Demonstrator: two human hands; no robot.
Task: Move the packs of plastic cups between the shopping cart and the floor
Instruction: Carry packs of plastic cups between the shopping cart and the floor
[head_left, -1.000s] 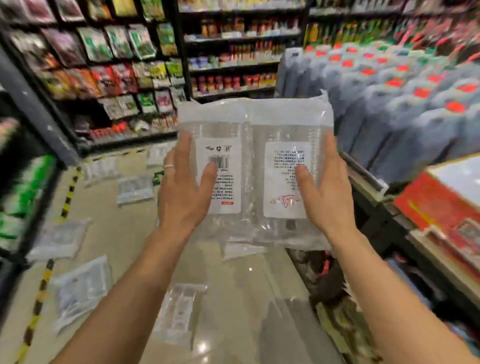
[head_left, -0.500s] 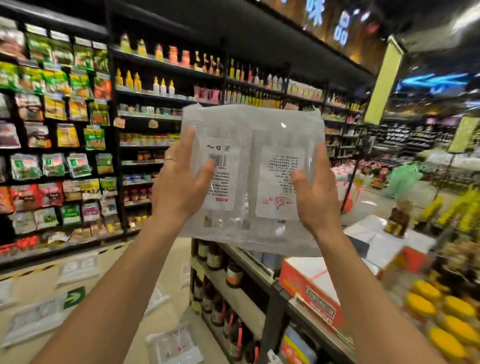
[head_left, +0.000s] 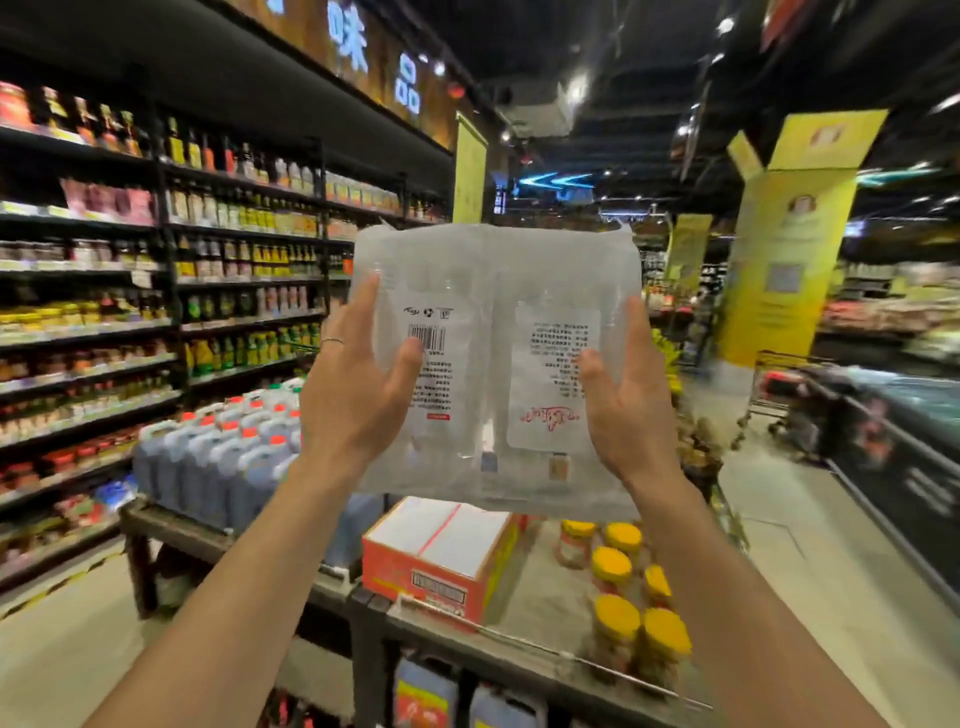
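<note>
Low to the left of the pack (head_left: 488, 280) stand blue jugs (head_left: 223, 457). The left hand (head_left: 358, 400) grasps the pack's left edge, thumb on the front by the barcode, and the right hand (head_left: 631, 415) grasps its right edge likewise, holding it upright in the air. Below the pack sits a red box (head_left: 441, 558), with yellow-lidded jars (head_left: 623, 577) at its lower right.

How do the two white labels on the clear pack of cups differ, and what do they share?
The left label carries a barcode near its top; the right label shows none. The right label has a red logo at its bottom, the left label only a small red bar. Both are white with dark print, on the pack of cups.
</note>
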